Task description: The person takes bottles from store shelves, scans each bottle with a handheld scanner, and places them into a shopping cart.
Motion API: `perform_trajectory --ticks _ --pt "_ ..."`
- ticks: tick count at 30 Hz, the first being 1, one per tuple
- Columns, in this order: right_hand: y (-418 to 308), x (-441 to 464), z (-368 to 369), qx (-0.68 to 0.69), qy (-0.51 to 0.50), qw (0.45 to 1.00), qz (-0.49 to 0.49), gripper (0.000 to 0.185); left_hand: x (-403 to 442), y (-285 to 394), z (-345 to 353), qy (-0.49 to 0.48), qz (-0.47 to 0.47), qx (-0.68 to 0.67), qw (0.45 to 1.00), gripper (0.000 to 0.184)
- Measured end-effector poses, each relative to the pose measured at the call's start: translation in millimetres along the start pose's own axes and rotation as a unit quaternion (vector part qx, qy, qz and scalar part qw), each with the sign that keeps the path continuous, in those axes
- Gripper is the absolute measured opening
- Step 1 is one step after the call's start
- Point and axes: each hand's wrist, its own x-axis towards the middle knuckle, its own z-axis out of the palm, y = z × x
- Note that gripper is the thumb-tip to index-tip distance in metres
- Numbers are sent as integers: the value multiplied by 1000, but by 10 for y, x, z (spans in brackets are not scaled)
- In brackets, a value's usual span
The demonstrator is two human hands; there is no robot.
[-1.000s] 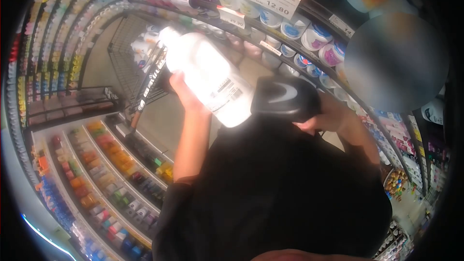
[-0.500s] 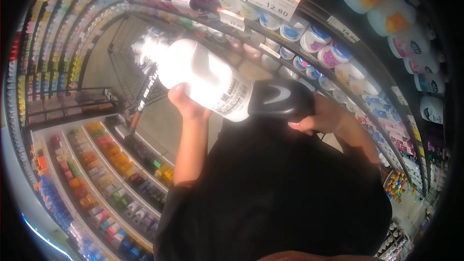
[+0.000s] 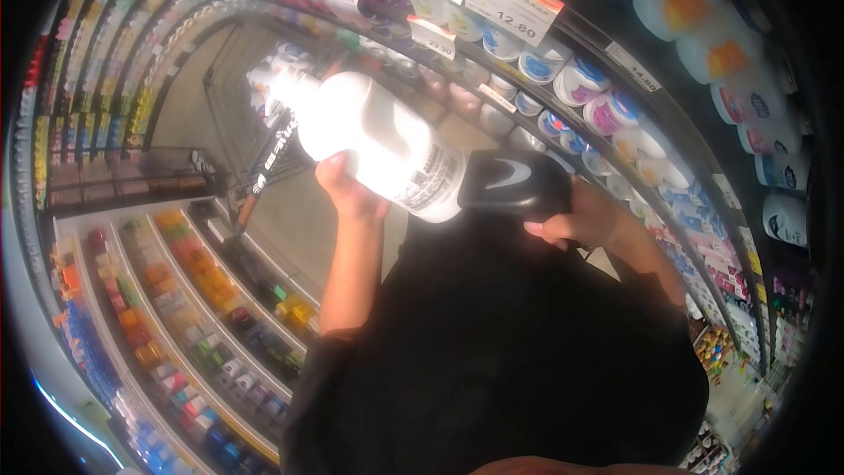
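Note:
My left hand (image 3: 352, 191) is wrapped round a large white bottle (image 3: 387, 154), its thumb lying along the near side. The bottle is tilted, its narrow end toward the upper left, and strong glare washes out much of it. Small dark print and a barcode-like label show near its base. My right hand (image 3: 585, 215) grips a black rounded device (image 3: 514, 183) with a pale curved mark, close against the bottle's base. I cannot tell whether the two touch. The fingers beneath both things are mostly hidden.
A wire shopping cart (image 3: 215, 92) with a dark lettered handle (image 3: 277, 154) stands beyond the bottle. Shelves of white tubs (image 3: 585, 79) with price tags (image 3: 512, 2) curve along the right. Low shelves of colourful packages (image 3: 207, 281) fill the left.
The view has shifted slightly, so the shelves sit a little differently in it. Both hands keep their hold on the bottle and the black device.

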Motion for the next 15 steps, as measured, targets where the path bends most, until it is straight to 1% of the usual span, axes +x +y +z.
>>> perform_trajectory --ticks 2,5,8,11,14,15 --pt "-11 18 26 19 5 1000 -8 41 -38 22 -6 10 0 4 1000 74" --pt "-54 63 31 36 -24 999 -28 44 -88 30 -69 37 -3 -5 999 75" --pt "-48 102 10 28 -36 999 -28 48 -72 63 -14 28 15 -6 999 75" --pt "-56 111 13 36 -43 998 -25 48 -95 74 -45 36 15 -13 999 74" --pt "-7 122 -8 51 -63 995 -51 46 -88 66 -130 19 30 21 999 79" --pt "-22 118 -9 45 -60 996 -45 45 -91 56 -147 25 28 17 999 79"
